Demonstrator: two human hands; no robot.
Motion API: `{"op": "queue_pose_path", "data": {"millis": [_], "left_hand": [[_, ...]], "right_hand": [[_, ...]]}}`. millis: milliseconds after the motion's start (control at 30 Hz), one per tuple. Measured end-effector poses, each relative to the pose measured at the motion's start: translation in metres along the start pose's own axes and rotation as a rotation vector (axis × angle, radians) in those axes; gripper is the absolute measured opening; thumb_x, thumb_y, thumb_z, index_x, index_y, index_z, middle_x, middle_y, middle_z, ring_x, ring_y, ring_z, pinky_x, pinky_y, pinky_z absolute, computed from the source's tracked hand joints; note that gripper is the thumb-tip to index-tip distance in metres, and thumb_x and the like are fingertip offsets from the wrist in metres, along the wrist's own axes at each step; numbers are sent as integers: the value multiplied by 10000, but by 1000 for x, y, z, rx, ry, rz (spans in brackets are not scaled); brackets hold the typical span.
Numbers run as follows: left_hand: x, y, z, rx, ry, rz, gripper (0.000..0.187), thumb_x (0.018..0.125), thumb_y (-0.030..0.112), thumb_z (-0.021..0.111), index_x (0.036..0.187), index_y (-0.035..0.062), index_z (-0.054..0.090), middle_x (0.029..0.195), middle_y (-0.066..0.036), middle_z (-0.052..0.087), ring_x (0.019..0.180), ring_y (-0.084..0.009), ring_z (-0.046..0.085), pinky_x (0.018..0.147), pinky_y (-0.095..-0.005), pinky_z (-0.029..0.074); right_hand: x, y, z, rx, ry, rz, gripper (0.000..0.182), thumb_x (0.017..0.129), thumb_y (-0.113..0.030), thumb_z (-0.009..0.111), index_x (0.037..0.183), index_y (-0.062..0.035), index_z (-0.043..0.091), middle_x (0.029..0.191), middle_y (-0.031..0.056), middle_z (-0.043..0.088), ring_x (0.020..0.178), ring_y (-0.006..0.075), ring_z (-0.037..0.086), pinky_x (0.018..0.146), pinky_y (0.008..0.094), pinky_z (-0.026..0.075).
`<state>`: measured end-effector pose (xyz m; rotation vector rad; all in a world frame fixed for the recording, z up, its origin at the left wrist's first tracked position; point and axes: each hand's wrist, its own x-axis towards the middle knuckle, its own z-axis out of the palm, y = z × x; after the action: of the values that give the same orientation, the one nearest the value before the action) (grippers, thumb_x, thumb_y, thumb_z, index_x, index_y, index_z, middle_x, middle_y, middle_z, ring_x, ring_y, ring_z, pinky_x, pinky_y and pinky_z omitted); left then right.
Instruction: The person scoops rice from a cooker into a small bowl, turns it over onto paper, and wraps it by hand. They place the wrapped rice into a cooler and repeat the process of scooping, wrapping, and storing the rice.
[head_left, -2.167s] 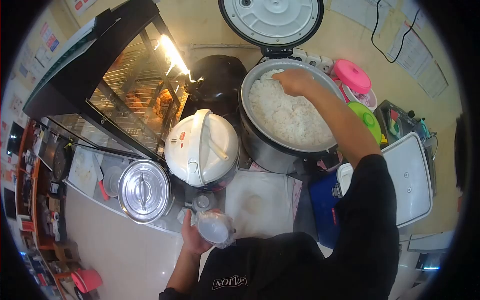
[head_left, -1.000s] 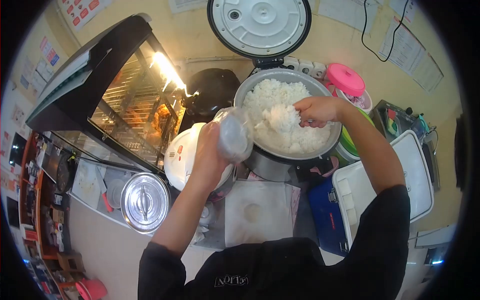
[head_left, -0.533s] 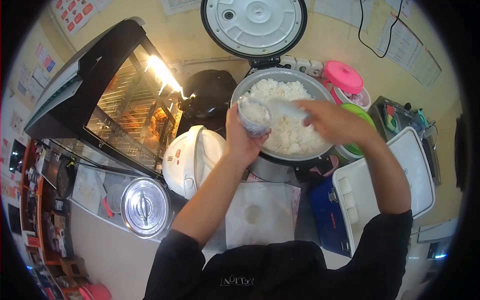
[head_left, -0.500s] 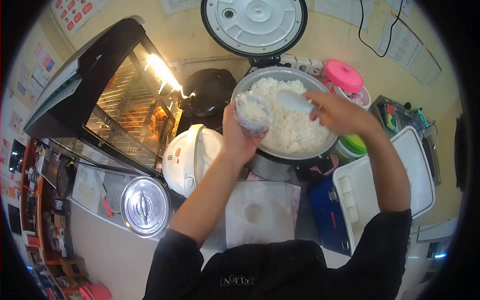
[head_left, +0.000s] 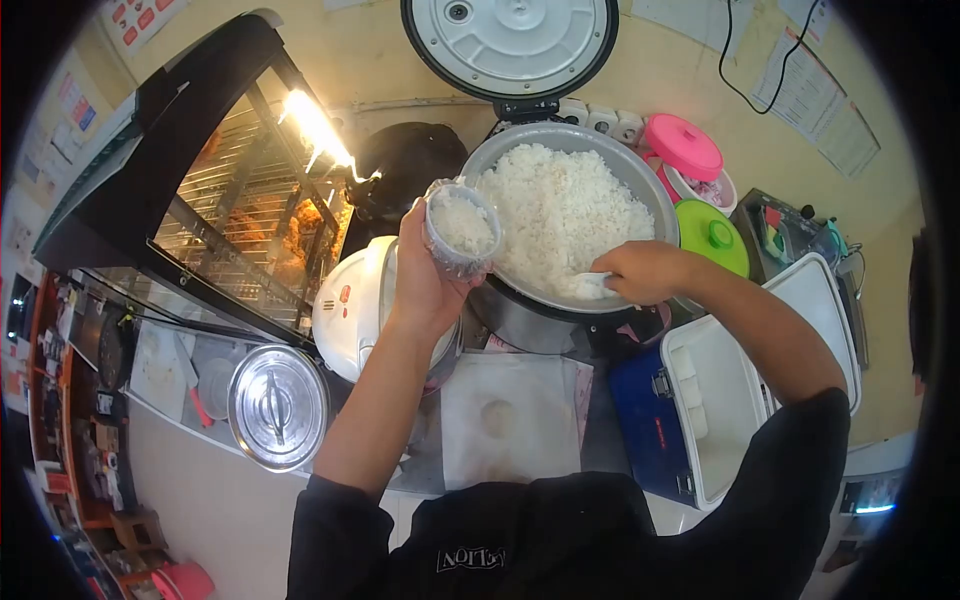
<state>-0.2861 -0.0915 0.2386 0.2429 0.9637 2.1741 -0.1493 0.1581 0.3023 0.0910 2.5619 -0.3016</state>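
Note:
My left hand is wrapped round a small bowl covered in clear plastic, with white rice inside. The bowl is held tilted at the left rim of a large rice cooker pot full of cooked rice. At the pot's near right side, my right hand grips a pale rice paddle. Its blade is pushed into the rice and partly hidden. The cooker's round lid stands open behind the pot.
White paper sheets lie on the counter before me. Left are a white rice cooker, a steel lid and a lit display warmer holding food. Right are an open blue cooler, a green lid and a pink lid.
My right hand has brought the paddle from beside the bowl down into the rice at the pot's near right. My left hand and the bowl have shifted left, away from the rice.

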Motion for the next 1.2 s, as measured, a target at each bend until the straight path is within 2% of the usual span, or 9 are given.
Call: {"op": "queue_pose_path", "data": {"millis": [267,367,433,567,667,833,933,1067,1200], "left_hand": [[11,-2,1,114,96,44,491,1021,543,430,1239,132,587,1071,-61,665,890,-204,656,649,-331,501],[19,-12,11,252,166,174,490,1037,529,443,1307,134,549,1161,-60,645,990,-204,645,694,-354,515],[31,-26,20,373,178,297,499,1047,519,450,1360,137,515,1228,-61,626,1066,-205,634,741,-369,523],[49,-49,45,134,-16,73,515,1052,528,425,1394,149,497,1271,-59,619,1142,-215,617,853,-401,510],[54,-67,60,8,30,66,455,1048,544,426,1283,158,484,1058,-31,632,825,-169,651,537,-307,474],[41,-38,69,-48,53,-171,533,1044,577,380,1336,158,531,1193,-56,643,955,-209,636,714,-360,530],[44,-30,59,-131,-14,-187,542,1039,571,392,1353,157,548,1232,-67,630,1005,-221,622,774,-382,549],[37,-30,59,-146,-36,-201,535,1036,573,403,1323,154,569,1225,-70,632,993,-222,624,745,-370,558],[31,-32,58,-2,21,-206,547,1020,614,410,1273,159,580,1192,-40,651,951,-220,635,708,-366,539]], "right_hand": [[57,25,20,294,17,-172,292,897,-102,487,1091,49,644,1021,239,695,977,332,678,872,436,502],[30,36,9,557,142,-183,219,908,-77,509,1069,16,623,894,140,668,844,239,625,802,369,501],[6,22,-5,642,304,-130,291,895,-28,507,1166,22,598,934,168,663,875,269,636,826,382,506],[6,-16,14,438,789,-191,560,854,76,505,1412,39,477,1076,221,627,992,344,638,906,417,505],[-5,-62,22,119,649,18,699,831,120,500,1514,59,363,1171,250,579,1086,395,610,975,440,480],[-19,-6,-17,152,480,-226,704,885,100,482,1559,-64,366,1140,210,584,1038,348,625,939,399,490],[-28,15,-22,174,783,-360,582,942,42,492,1514,-47,432,1054,199,632,951,327,650,874,402,510],[-11,11,-10,383,817,-183,206,988,-181,559,1104,-40,654,831,214,679,853,395,682,766,483,521],[9,-23,-5,164,816,-75,249,1007,-314,549,1002,-80,635,847,205,690,833,432,668,718,522,503]]}}
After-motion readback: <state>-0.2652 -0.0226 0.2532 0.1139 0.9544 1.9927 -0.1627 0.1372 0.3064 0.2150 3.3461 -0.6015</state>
